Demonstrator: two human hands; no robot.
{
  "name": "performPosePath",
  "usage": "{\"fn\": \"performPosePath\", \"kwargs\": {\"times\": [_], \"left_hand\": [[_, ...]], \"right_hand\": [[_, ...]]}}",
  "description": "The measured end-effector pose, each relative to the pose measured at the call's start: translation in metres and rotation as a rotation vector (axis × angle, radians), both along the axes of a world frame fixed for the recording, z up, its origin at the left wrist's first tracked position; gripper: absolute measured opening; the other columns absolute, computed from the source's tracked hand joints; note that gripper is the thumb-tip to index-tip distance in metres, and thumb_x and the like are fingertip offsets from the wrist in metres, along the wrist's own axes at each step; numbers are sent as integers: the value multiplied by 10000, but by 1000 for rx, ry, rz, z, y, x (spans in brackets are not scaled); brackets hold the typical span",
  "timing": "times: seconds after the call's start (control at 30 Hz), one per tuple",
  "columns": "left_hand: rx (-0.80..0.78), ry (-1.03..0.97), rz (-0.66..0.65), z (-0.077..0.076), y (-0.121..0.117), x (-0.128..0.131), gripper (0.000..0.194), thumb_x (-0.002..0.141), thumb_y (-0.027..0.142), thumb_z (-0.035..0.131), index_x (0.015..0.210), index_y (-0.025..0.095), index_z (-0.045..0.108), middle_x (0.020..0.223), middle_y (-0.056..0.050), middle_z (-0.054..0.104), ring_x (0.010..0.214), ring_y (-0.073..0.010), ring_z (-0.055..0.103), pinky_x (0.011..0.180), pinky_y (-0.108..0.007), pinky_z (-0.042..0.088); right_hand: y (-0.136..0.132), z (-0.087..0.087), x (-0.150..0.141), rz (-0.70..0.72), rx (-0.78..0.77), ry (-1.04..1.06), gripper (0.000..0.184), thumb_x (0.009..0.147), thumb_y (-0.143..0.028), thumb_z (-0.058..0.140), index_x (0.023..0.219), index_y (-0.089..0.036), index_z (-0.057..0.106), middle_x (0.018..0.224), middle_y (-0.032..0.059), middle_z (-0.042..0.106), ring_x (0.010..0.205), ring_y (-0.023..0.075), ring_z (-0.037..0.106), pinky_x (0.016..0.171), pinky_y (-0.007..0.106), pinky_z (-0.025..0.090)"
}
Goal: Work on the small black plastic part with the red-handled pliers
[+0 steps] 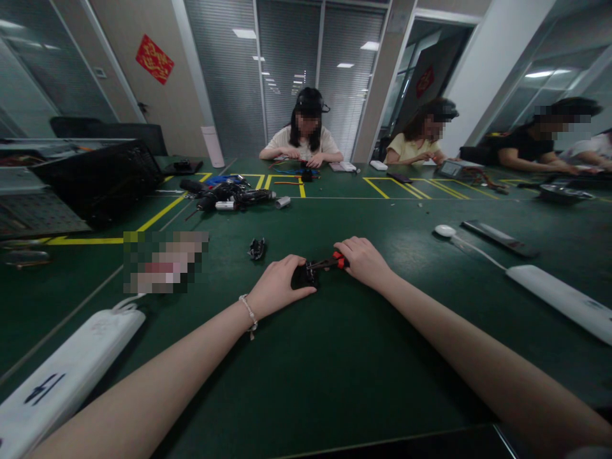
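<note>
My left hand (282,285) rests on the green table with thumb and fingers closed around a small black part (303,276), which has metal pieces along its right side. In my right hand (366,260) is a pair of red-handled pliers (338,259). The pliers' dark jaws point left and reach the metal side of the black part; whether they grip anything there I cannot tell. Just beyond my left hand lies a second small black piece with metal bits (257,249), apart from both hands.
Black tools and cables (234,194) lie in a heap farther back, left of a silver cylinder (283,202). White power banks (71,376) lie left and right, the right one (559,296) cabled to a white mouse-like item (445,231). A computer case (100,182) stands left. Several co-workers sit opposite.
</note>
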State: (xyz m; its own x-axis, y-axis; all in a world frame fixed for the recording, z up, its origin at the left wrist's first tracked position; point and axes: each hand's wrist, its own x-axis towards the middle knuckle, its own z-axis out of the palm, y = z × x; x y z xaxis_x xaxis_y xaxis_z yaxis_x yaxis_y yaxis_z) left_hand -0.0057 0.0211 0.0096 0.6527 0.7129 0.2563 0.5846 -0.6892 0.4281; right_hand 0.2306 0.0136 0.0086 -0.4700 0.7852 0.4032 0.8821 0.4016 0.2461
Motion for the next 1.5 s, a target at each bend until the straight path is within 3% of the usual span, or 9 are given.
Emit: {"fn": "performPosePath", "kwargs": {"times": [0.17,0.47,0.63,1.5], "left_hand": [[-8,8,1,0,0,-1,517,692,506,560,1096,209,434,1090,-53,525,959,-236,519,817,-372,403],[-6,-4,-5,-1,1,-1,521,693,512,557,1099,212,432,1083,-50,525,947,-231,522,815,-369,406],[17,0,-8,-1,1,0,511,693,498,566,1092,209,431,1079,-47,524,943,-225,523,816,-363,404],[12,-5,-10,-5,3,-1,517,694,505,562,1097,211,428,1086,-49,525,952,-224,522,822,-365,397]], "right_hand": [[-1,2,-1,-20,8,-40,249,671,-138,516,918,-135,547,884,96,553,813,216,453,721,325,324],[1,2,-1,-1,-1,-50,247,657,-123,512,900,-138,558,858,93,537,817,211,458,730,324,335],[0,1,-1,-32,-17,-64,269,655,-111,507,919,-132,551,861,90,529,762,193,448,670,293,329],[-3,4,1,9,-20,21,317,684,-192,503,995,-135,518,932,106,505,867,221,404,761,340,283]]}}
